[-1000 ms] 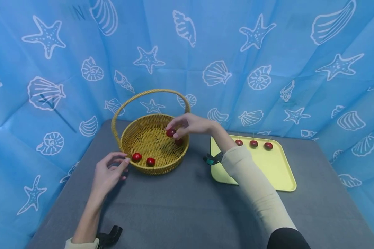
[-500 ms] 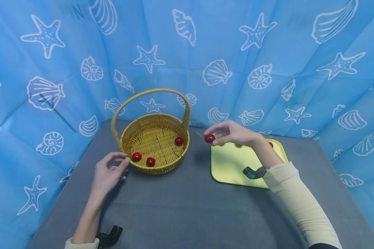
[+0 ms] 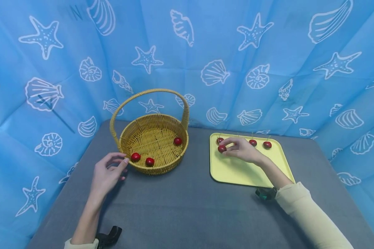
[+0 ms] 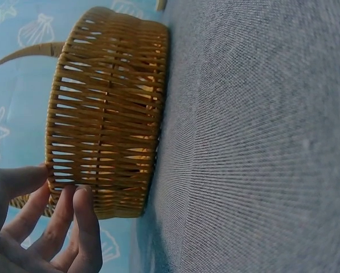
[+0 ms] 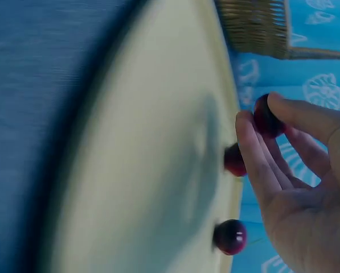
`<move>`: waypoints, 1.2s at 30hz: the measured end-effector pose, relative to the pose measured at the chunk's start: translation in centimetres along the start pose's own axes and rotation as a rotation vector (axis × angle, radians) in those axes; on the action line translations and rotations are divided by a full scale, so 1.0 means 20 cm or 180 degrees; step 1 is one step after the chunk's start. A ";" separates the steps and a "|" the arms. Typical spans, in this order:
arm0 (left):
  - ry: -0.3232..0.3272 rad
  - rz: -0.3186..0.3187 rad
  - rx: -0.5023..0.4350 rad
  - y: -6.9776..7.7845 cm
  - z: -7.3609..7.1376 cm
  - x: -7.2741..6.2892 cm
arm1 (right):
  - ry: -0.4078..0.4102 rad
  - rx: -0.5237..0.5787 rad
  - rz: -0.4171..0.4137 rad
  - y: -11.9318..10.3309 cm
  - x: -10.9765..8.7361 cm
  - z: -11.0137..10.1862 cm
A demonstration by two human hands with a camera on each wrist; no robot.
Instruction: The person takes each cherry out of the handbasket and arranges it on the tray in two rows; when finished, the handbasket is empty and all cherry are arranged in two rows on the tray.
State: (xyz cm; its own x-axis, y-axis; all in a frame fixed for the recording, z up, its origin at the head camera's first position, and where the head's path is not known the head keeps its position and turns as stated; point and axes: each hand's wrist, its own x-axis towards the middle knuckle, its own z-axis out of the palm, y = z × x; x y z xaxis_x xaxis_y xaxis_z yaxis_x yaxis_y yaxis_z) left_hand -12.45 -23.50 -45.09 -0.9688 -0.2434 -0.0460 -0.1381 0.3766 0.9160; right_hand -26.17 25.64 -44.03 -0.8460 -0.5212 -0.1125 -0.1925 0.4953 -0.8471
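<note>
My right hand point(image 3: 241, 150) pinches a dark red cherry point(image 3: 222, 148) between thumb and fingertips above the yellow tray point(image 3: 237, 173). In the right wrist view the held cherry point(image 5: 267, 116) is clear of the tray surface. Just behind it another cherry point(image 3: 219, 140) sits on the tray. My left hand point(image 3: 107, 174) holds the near-left rim of the wicker basket point(image 3: 157, 169); the left wrist view shows the thumb at the rim and fingers against the outer weave point(image 4: 107, 114). Inside the basket lie three cherries, two near the front point(image 3: 135, 157) and one at right point(image 3: 177, 141).
Along the tray's back edge are more cherries point(image 3: 267, 145) with upright stems; my right hand partly hides this row. A tall arched handle point(image 3: 157, 90) rises over the basket. Grey cloth point(image 3: 174, 207) covers the table, and a blue seashell curtain point(image 3: 187, 41) hangs behind.
My right hand has moved right, carrying the cherry from over the basket to over the tray's left part. My left hand stays at the basket rim.
</note>
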 end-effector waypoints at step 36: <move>-0.0037 0.0022 -0.0082 0.00 0.00 0.00 | 0.0153 -0.0361 -0.0784 -0.32 0.10 0.16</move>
State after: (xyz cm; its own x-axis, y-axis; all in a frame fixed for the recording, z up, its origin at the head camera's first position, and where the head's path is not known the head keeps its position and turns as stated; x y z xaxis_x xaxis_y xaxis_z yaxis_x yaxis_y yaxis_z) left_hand -12.35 -23.54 -45.01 -0.9721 -0.2303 -0.0440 -0.1261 0.3550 0.9263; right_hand -25.05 19.30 -40.50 -0.7890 -0.6032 0.1167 -0.4474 0.4338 -0.7821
